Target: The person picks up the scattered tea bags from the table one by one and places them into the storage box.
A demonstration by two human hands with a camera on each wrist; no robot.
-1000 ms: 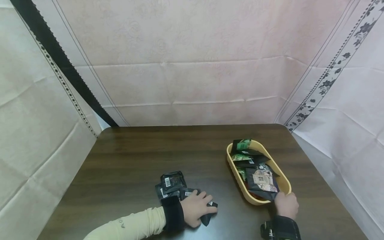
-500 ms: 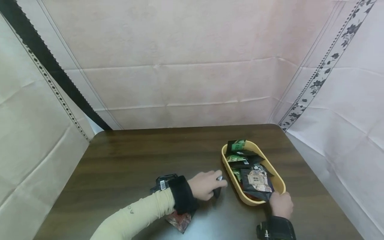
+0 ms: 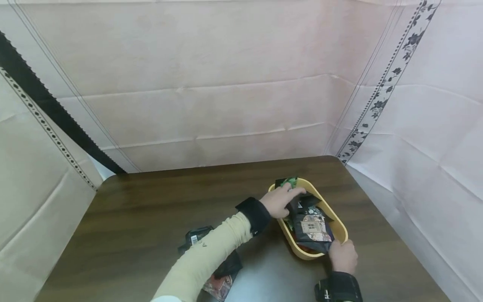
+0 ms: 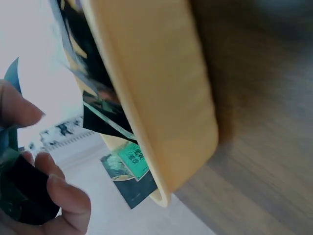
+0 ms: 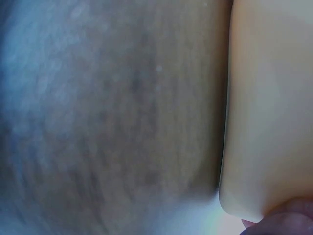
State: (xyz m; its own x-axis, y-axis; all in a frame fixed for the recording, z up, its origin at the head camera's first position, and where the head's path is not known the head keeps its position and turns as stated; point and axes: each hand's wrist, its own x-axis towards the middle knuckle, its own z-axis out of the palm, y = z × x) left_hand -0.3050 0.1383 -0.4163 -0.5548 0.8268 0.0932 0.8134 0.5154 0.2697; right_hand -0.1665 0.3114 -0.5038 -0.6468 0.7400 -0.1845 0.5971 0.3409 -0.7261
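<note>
My left hand is over the left rim of a yellow basket, toward its far end. Its fingers curl round a dark packet, best seen in the left wrist view and mostly hidden in the head view. Inside the basket lie several black packets, one with a pale floral label on top. A packet with a green label pokes above the far end. My right hand grips the basket's near right corner; in the right wrist view its fingertips show at the basket wall.
More black packets lie on the brown wooden table, partly hidden under my left sleeve. One reddish packet lies nearest the front. White patterned cloth hangs behind the table and at both sides.
My left hand has picked up a packet from the pile and carried it right and away from me to the basket. The right hand stays on the basket corner. The head view has shifted slightly.
</note>
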